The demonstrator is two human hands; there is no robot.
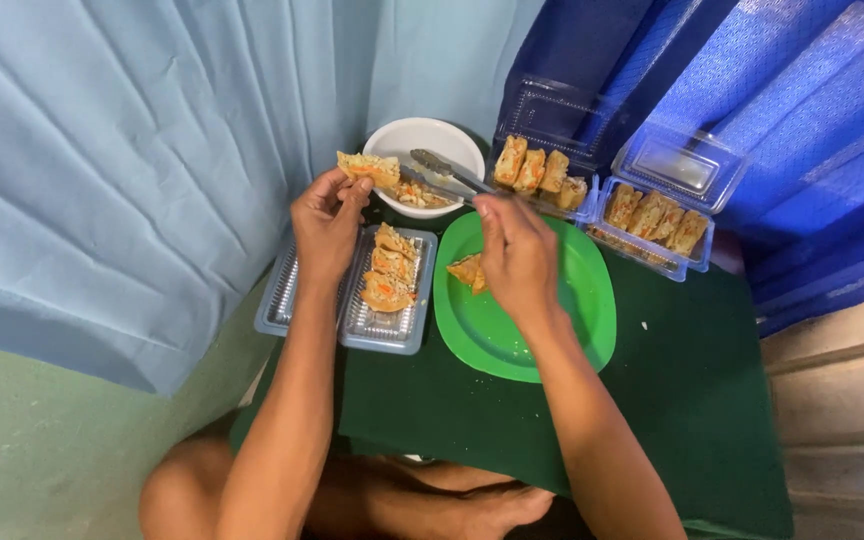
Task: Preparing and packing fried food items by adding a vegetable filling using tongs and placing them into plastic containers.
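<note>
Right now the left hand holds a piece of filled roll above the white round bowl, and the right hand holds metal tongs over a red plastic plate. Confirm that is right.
Not quite. The head view shows the plastic plate is green, not red. The rest stands: the left hand holds the piece of filled roll by the white round bowl, the right hand the metal tongs.

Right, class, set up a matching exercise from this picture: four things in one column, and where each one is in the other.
Things:
1. metal tongs
2. green plate
3. white bowl
4. food slice

Places:
A. pinched in the left hand
B. under the right hand
C. gripped by the right hand, tips over the bowl
D. at the far edge of the dark green cloth

Pairs: 1-C, 2-B, 3-D, 4-A
</note>
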